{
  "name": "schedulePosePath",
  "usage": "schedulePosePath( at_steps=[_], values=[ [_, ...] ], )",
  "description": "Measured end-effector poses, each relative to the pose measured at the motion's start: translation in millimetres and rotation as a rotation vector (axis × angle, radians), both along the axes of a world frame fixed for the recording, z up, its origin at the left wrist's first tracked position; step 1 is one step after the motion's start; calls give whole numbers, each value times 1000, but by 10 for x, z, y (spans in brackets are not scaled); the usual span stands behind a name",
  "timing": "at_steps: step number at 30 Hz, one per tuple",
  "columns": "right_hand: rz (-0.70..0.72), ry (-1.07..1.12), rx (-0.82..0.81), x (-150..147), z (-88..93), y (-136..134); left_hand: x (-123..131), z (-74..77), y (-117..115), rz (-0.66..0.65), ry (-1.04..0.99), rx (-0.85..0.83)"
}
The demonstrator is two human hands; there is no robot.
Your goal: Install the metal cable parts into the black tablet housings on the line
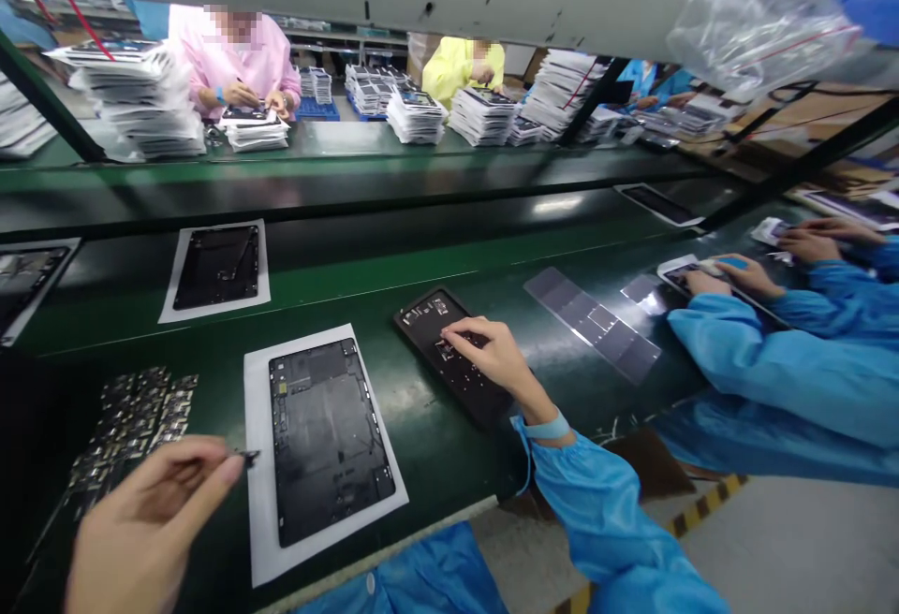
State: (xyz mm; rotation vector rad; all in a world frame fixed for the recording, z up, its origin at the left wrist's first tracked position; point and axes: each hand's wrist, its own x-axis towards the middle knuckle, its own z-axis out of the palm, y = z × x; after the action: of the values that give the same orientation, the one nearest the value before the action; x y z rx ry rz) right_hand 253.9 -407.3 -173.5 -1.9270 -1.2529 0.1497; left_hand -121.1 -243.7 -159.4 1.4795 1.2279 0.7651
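My left hand (158, 511) is at the lower left, thumb and forefinger pinching a small dark part (248, 457) over the left edge of a white sheet (258, 539). On that sheet lies a black tablet housing (330, 445) with its inside facing up. My right hand (488, 352), in a blue sleeve with a wrist band, reaches into a dark tray (421, 324) holding small metallic pieces. Its thumb and forefinger are pinched together at some of these pieces; what they hold is too small to make out. Rows of small circuit parts (133, 417) lie behind my left hand.
Another housing (217, 266) on paper lies farther back, with one at the far left. Clear plastic film strips (594, 322) lie right of the tray. Co-workers' blue sleeves (773, 333) are at right. Paper stacks (144, 99) and other people are across the bench, beneath a grey beam (393, 6).
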Motion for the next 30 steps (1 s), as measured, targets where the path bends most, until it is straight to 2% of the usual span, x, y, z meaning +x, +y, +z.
schedulePosePath(
  at_steps=[3, 6, 11, 13, 16, 19, 21, 23, 27, 30],
  values=[
    [-44, 8, 7, -34, 44, 52, 318, 17, -61, -127, -118, -167],
    [-41, 23, 29, -83, 67, 69, 558, -11, -99, -223, -187, -256],
    [-76, 143, 63, -151, 77, 69, 758, 4, -140, -325, -273, -359],
    [-81, 208, 74, -160, 80, 68, 749, 86, -128, -361, -278, -380],
    [-74, 255, 81, -172, 96, 69, 637, 302, -65, -369, -267, -371],
    [-63, 230, 75, -241, 128, 95, 538, 515, 7, -294, -264, -312],
    [-8, 193, 80, -352, 147, 140, 568, 558, 21, -244, -278, -289],
    [89, 165, 78, -519, 153, 203, 680, 484, 0, -233, -312, -322],
    [268, 191, 44, -916, 115, 333, 921, 162, -88, -252, -395, -424],
    [343, 283, 7, -1141, 69, 407, 954, 33, -143, -253, -404, -412]
  ],
)
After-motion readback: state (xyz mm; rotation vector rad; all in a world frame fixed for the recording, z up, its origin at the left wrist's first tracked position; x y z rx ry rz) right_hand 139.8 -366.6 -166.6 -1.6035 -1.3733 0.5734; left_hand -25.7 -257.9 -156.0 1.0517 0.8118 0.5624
